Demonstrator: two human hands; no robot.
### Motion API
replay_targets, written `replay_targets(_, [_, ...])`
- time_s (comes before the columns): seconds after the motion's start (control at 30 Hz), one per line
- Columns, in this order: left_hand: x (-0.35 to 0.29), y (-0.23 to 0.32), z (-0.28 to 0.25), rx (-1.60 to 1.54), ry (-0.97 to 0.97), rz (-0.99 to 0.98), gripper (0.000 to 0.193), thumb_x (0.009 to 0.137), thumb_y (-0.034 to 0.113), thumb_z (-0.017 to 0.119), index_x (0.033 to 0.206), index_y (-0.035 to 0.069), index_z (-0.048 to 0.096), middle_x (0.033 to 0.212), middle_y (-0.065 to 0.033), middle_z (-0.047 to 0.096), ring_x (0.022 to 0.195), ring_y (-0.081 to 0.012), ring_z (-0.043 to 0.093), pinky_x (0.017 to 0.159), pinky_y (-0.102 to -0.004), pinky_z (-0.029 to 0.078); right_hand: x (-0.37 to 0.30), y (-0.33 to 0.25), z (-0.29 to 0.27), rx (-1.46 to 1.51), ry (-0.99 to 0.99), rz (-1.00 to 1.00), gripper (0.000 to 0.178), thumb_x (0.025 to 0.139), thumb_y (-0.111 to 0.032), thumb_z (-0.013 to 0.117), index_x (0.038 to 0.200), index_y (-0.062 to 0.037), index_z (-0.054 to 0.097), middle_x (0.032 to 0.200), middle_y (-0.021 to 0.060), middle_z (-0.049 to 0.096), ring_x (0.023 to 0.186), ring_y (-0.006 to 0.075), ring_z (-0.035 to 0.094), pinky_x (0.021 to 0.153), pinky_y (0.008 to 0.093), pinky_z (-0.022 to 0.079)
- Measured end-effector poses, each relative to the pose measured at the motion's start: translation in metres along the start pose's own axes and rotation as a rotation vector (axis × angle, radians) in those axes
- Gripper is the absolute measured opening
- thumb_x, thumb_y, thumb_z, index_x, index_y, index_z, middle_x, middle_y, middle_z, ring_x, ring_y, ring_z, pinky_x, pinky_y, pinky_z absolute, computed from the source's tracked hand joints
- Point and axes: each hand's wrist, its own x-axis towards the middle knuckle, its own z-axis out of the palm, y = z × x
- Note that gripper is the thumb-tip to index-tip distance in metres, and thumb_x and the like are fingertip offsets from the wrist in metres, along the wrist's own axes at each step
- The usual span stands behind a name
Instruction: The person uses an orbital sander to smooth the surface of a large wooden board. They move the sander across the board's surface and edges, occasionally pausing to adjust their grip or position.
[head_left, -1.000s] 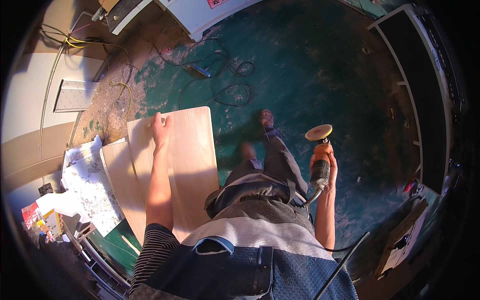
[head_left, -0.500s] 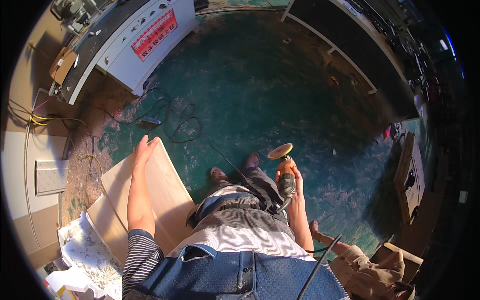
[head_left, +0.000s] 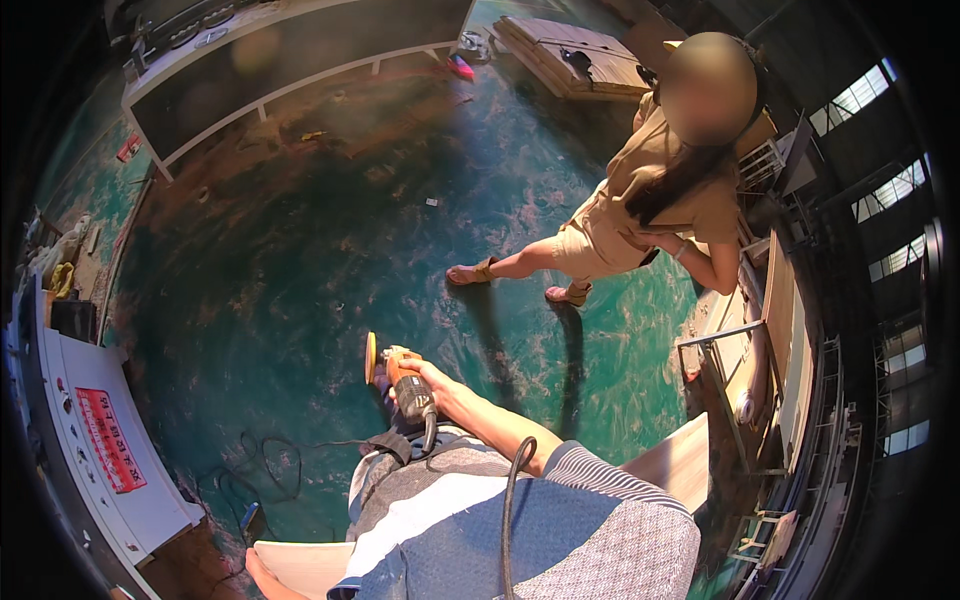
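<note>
My right hand is wrapped around an orange and black angle grinder in front of my waist. Its round disc, yellow at the edge, stands on edge and touches nothing. A black cord runs from the tool up over my blue apron. At the lower left, my left hand is closed on the edge of a pale wooden board. Only a small part of that hand and board shows; most of the fingers are hidden.
A person in beige stands ahead to the right, beside a metal frame. Black cable coils on the green floor. A white-sided bench is at left, a dark-sided bench at the back, stacked boards beyond.
My view has swung to the right, bringing the person in beige fully into sight. The grinder stays in my right hand, its disc turned toward the left. Less of the board shows.
</note>
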Motion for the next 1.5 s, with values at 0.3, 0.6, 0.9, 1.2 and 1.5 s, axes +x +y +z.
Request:
replay_targets(0.3, [0.02,-0.058,-0.028,0.38,0.367,0.183,0.06,0.099,0.036,0.05,0.144,-0.004,0.049,0.145,-0.0208,0.055,0.125,-0.0353,0.059,0.102,-0.043,0.048,0.029,0.008,-0.003,-0.123,-0.035,0.085,0.052,0.094,-0.042,0.068,0.118,0.0026,0.055,0.088,0.023,0.069,0.073,0.0341,0.073,0.066,0.048,0.064])
replay_targets(0.6, [-0.13,-0.128,-0.008,0.887,0.854,-0.183,0.058,0.102,0.059,0.039,0.13,0.014,0.062,0.137,-0.0119,0.055,0.13,-0.0353,0.051,0.109,-0.0538,0.04,0.038,0.006,0.012,-0.241,-0.05,0.326,0.058,0.091,-0.042,0.071,0.123,0.0027,0.052,0.095,0.0214,0.067,0.078,0.0327,0.072,0.069,0.0452,0.065])
replay_targets(0.9, [-0.147,-0.167,0.007,1.159,1.159,0.171,0.038,0.102,0.049,0.052,0.108,0.014,0.065,0.125,-0.0062,0.056,0.122,-0.0275,0.052,0.097,-0.0465,0.048,0.033,0.02,0.052,-0.57,-0.068,0.363,0.056,0.094,-0.04,0.067,0.124,0.005,0.055,0.097,0.0214,0.07,0.08,0.0302,0.072,0.072,0.0416,0.064])
replay_targets(1.2, [-0.158,-0.14,0.016,0.763,0.648,-0.308,0.085,0.104,0.067,0.023,0.16,0.003,0.026,0.167,-0.0248,0.017,0.156,-0.0398,0.015,0.122,-0.0586,0.017,-0.031,0.028,0.128,-0.618,0.08,0.264,0.056,0.09,-0.041,0.07,0.121,0.0042,0.057,0.09,0.0233,0.069,0.073,0.0323,0.072,0.066,0.0448,0.065])
replay_targets(1.5, [-0.15,-0.15,0.026,0.928,0.615,-0.351,0.082,0.104,0.066,0.023,0.159,0.005,0.03,0.168,-0.0189,0.021,0.155,-0.0378,0.018,0.123,-0.054,0.019,0.028,0.024,0.077,-0.733,-0.011,0.35,0.057,0.091,-0.042,0.069,0.122,0.0034,0.056,0.091,0.0233,0.069,0.074,0.0323,0.072,0.068,0.0441,0.064])
